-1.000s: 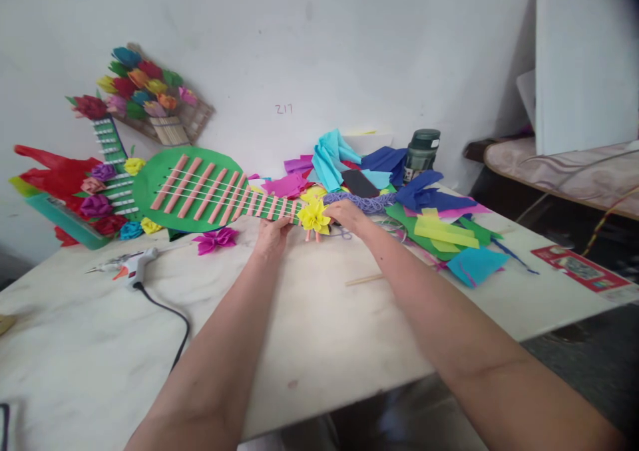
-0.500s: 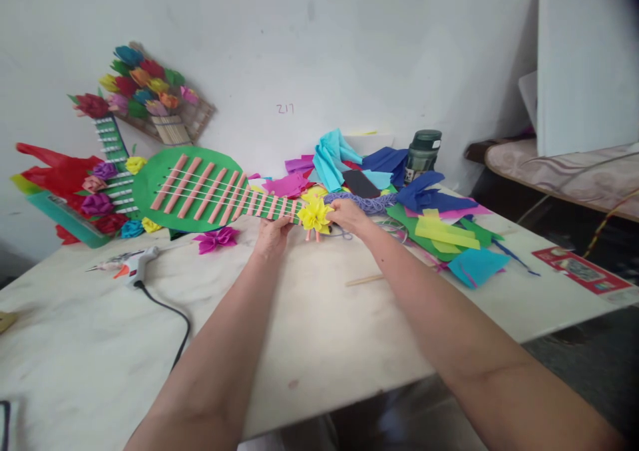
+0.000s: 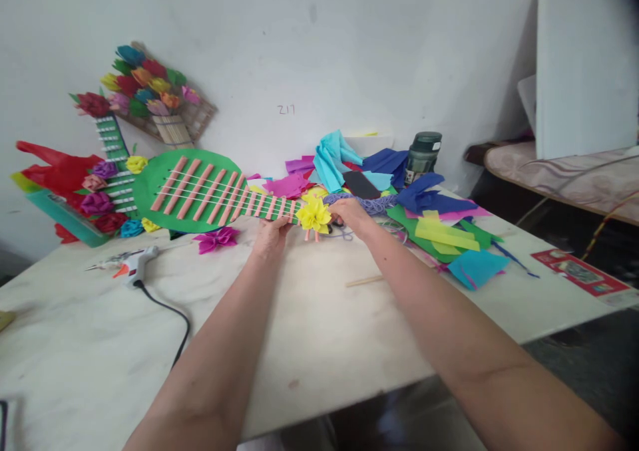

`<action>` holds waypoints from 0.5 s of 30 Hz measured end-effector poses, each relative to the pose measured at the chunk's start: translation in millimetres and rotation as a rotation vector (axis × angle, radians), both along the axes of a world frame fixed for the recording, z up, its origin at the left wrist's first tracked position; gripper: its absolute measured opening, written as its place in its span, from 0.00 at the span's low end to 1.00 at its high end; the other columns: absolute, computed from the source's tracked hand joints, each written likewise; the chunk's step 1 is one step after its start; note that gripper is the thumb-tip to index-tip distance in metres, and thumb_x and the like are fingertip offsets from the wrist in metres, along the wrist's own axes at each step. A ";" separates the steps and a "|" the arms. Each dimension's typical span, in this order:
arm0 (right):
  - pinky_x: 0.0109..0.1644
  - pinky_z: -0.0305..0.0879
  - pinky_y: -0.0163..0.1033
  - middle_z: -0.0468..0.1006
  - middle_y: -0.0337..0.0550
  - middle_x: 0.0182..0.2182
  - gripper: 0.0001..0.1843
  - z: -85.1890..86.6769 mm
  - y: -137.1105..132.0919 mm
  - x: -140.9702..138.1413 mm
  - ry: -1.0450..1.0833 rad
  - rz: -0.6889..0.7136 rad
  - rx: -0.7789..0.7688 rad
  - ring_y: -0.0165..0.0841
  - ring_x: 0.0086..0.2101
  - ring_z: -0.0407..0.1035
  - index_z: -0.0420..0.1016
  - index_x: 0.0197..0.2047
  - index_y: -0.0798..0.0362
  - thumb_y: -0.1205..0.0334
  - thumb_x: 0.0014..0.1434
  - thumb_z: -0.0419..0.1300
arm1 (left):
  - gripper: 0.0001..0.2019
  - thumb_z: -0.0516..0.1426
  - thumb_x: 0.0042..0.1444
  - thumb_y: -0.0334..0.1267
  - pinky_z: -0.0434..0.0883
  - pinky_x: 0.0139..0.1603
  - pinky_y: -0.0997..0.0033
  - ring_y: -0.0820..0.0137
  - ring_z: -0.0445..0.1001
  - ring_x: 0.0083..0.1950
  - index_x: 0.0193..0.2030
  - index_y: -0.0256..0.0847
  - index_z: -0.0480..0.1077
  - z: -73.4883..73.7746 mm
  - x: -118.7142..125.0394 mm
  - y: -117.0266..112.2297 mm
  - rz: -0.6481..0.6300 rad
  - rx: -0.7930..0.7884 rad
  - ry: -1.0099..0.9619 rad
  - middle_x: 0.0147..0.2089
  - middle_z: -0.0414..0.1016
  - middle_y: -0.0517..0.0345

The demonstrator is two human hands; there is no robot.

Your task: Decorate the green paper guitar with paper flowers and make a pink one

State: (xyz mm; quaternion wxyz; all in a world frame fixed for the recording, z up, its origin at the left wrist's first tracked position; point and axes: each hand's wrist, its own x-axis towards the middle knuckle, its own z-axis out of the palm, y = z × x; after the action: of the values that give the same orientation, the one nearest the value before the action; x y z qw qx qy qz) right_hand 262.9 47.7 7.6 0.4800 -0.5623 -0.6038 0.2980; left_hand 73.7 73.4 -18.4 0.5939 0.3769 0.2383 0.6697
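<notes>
Guitar at far side of bench, long axis left-right, body left, neck sloping right to flower; left hand curled round neck from below; right hand nearer flower, bent closed at its right edge, exact grip hidden

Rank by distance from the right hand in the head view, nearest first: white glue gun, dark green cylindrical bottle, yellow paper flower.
1. Yellow paper flower, just left of the right hand.
2. Green bottle, behind, rightward.
3. Glue gun, far left.
</notes>
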 end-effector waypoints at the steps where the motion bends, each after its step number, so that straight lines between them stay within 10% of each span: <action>1: 0.22 0.52 0.33 0.68 0.39 0.15 0.10 1.6 -2.1 -1.1 0.038 0.014 -0.035 0.26 0.19 0.58 0.68 0.17 0.56 0.61 0.44 0.55 | 0.23 0.59 0.36 0.20 0.73 0.35 0.70 0.69 0.75 0.35 0.41 0.43 0.69 -0.3 0.3 0.1 -0.002 0.002 0.003 0.36 0.76 0.60; 15: 0.24 0.49 0.33 0.60 0.34 0.14 0.08 1.3 -3.7 -2.9 -0.265 -0.079 -0.110 0.26 0.20 0.55 0.70 0.18 0.55 0.59 0.39 0.58 | 0.22 0.61 0.33 0.23 0.73 0.36 0.67 0.66 0.75 0.37 0.40 0.40 0.69 -1.9 4.5 -0.4 -0.029 0.045 0.087 0.34 0.76 0.57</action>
State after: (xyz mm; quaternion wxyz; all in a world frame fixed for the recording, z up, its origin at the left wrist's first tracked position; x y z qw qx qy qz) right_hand 260.1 44.1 8.9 0.3761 -0.6454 -0.6220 0.2347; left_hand 78.2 73.0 -20.3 0.5840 0.4224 0.2430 0.6492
